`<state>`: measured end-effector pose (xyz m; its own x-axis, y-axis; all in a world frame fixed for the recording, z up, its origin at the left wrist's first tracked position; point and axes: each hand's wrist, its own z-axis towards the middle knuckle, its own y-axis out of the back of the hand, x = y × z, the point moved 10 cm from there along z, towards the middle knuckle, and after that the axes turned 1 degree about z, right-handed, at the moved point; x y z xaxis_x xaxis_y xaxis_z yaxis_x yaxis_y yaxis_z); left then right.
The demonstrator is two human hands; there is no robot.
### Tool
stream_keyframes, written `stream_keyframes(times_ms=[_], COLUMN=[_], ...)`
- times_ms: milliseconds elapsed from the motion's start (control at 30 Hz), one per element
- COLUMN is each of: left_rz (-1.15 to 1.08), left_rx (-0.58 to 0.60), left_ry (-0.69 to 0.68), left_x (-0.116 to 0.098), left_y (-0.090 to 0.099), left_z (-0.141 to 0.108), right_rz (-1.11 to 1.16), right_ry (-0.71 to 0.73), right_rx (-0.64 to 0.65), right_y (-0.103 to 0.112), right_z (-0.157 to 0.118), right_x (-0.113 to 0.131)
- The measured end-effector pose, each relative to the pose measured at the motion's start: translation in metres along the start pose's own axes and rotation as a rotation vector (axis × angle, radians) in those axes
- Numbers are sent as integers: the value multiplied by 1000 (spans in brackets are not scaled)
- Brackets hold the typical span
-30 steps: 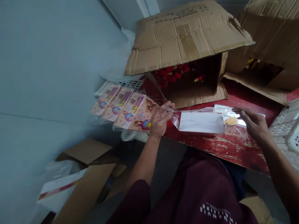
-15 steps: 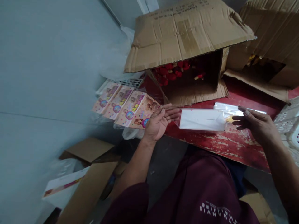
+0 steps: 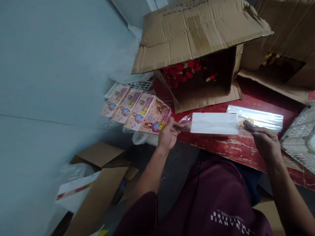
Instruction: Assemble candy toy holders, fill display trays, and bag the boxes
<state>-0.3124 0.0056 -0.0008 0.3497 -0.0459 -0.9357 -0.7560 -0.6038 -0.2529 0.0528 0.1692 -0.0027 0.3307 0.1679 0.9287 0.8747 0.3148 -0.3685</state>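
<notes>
A white box (image 3: 214, 123) in clear plastic wrap lies near the front edge of the red table (image 3: 221, 144). My left hand (image 3: 169, 132) is at its left end, fingers together on the loose end of the wrap. At the right end my right hand (image 3: 263, 136) has its fingers pressed together at the wrap, beside a small yellow item (image 3: 244, 122). Behind that hand lie flat clear plastic sleeves (image 3: 268, 120). Printed pink boxes (image 3: 157, 114), several in a row, sit left of my left hand.
An open carton (image 3: 201, 95) with red pieces (image 3: 180, 73) stands behind the white box. Another open carton (image 3: 261, 77) is at the back right, with yellow pieces inside. A white perforated basket (image 3: 300, 137) stands at the right. Cartons (image 3: 100, 154) sit low at the left.
My left hand has closed from spread fingers onto the wrap's left end. My right hand has moved left and down to the wrap's right end. The sleeves behind show more fully.
</notes>
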Motion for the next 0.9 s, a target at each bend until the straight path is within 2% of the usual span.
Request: stream_keyframes(times_ms=[133, 300, 367, 500, 567, 633, 700, 767, 800, 833, 867, 900], left_rz=[221, 288, 357, 605, 677, 643, 547, 488, 496, 533, 597, 684], left_rx=[0, 59, 57, -45, -98, -138, -239, -443, -545, -617, -640, -603], left_ry=[48, 48, -20, -326, -437, -455, -444, -518, -602, -712, -835, -951], left_x=[5, 29, 38, 41, 43, 48, 47, 30, 16, 0, -15, -26], left_y=[2, 11, 18, 27, 27, 33, 49, 70, 75, 72, 61, 40], left_z=[-13, -17, -12, -4, -2, 1, 0, -17, -32, -49, -65, -78], right_rz=[-19, -5, -49, -346, -427, -455, -475, -454, -436, -423, -418, -433], right_ry=[-11, -20, -3, 101, 180, 253, 271, 237, 250, 305, 400, 519], right_rx=[-9, 2, 2, 9, 3, -13, -49, -160, -276, -421, -566, -677], right_y=[11, 26, 34, 43, 43, 41, 43, 51, 58, 65, 67, 61], right_z=[-2, -7, -7, -2, 3, 8, 9, 1, -9, -25, -45, -65], right_x=[-14, -35, -45, -58, -59, -56, -53, -46, -37, -22, -5, 14])
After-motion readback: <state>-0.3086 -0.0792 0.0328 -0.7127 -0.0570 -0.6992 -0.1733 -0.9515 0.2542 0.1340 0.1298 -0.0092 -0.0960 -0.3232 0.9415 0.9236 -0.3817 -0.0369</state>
